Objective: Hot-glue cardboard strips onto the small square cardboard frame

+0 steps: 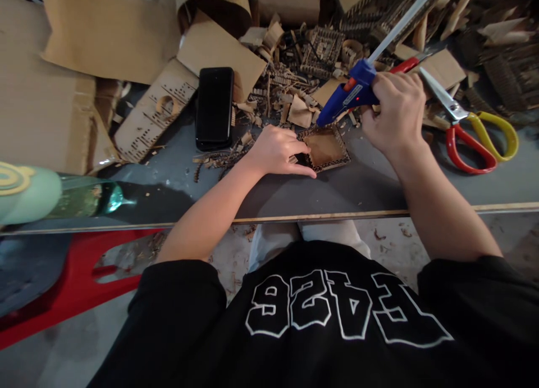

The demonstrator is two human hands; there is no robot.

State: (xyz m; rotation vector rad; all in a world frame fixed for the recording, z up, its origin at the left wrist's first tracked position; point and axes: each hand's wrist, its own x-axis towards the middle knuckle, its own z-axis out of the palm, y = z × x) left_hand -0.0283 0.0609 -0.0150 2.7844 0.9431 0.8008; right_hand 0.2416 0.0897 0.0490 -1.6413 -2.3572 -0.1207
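- Grey table (379, 180), strewn with cardboard bits, is where the work is done.
- A blue glue gun (349, 93) is gripped in the closed right hand (396, 115), with its tip pointed down at the top edge of a small square cardboard frame (326, 147).
- The frame is lying flat near the table's front edge and is pressed down by the left hand (278, 152), fingers flat on its left side, nothing held.
- The frame looks already built with raised edges; whether glue has been laid cannot be told.
- Scissors (471, 132) are lying just right of the right hand.
- A black phone (214, 107) is lying further left, and a green bottle (80, 200) at the far left.
- Cut scraps (290, 73) are piled behind.
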